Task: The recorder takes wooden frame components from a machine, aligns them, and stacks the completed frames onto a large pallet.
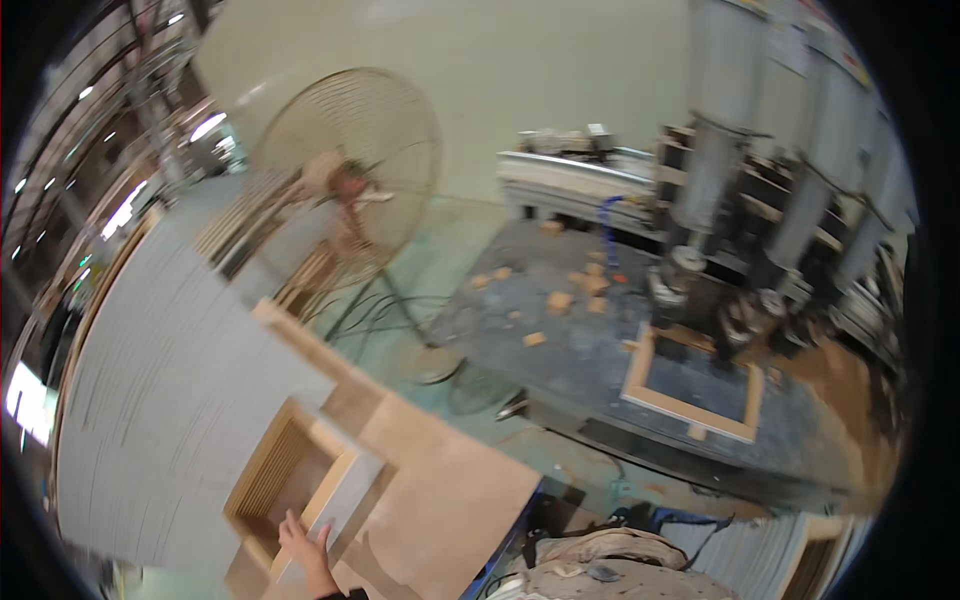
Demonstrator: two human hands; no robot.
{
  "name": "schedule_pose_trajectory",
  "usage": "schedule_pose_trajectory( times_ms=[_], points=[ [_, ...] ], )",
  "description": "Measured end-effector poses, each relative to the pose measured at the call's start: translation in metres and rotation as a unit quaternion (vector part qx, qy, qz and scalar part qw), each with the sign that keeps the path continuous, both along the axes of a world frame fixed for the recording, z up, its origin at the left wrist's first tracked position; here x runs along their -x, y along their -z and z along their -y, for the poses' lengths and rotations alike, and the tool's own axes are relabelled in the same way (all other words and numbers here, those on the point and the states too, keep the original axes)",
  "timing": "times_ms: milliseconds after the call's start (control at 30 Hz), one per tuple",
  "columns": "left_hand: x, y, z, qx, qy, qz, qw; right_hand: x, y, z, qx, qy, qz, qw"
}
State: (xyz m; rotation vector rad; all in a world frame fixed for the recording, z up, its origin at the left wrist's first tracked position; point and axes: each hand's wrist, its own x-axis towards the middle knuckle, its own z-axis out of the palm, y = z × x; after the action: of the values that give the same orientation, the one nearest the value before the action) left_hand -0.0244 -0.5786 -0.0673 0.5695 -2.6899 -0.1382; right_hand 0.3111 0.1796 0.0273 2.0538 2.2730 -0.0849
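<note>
My left hand [304,550] comes in from the lower edge and lies over the near side of a stack of rectangular wooden frames [345,490]. Its fingers are apart, with the thumb to the right; the fingertips touch or hover at the rim of the opening. I cannot tell whether they touch. My right hand is out of view. On the dark machine table to the right, a single light wooden frame [690,413] lies flat beneath the machine's upright cylinders [725,120].
Tall grey-edged stacks [170,380] fill the left, beside a tan board [450,480]. A large wire-cage fan [350,180] stands behind, its cables on the floor. Several small wood blocks [560,301] lie on the machine table [490,330]. More stacked frames [815,555] stand at lower right.
</note>
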Motion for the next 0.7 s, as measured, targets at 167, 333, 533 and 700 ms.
schedule_pose_trajectory(
  times_ms=[167, 333, 533, 700],
  points=[
    [0.116, 0.090, -0.166, -0.147, 0.156, -0.191, 0.958, 0.028, 0.023, 0.001, 0.108, 0.082, -0.619, 0.774],
    [0.185, 0.011, -0.520, -0.298, 0.616, 0.046, 0.728, 0.107, -0.022, 0.031, -0.048, -0.335, -0.167, 0.926],
    [0.211, 0.123, -0.672, 0.039, 0.672, 0.223, 0.705, 0.224, -0.032, -0.029, 0.033, -0.543, -0.108, 0.832],
    [0.210, 0.207, -0.625, -0.060, 0.614, 0.123, 0.777, 0.358, 0.038, -0.050, 0.111, -0.671, -0.118, 0.724]
  ],
)
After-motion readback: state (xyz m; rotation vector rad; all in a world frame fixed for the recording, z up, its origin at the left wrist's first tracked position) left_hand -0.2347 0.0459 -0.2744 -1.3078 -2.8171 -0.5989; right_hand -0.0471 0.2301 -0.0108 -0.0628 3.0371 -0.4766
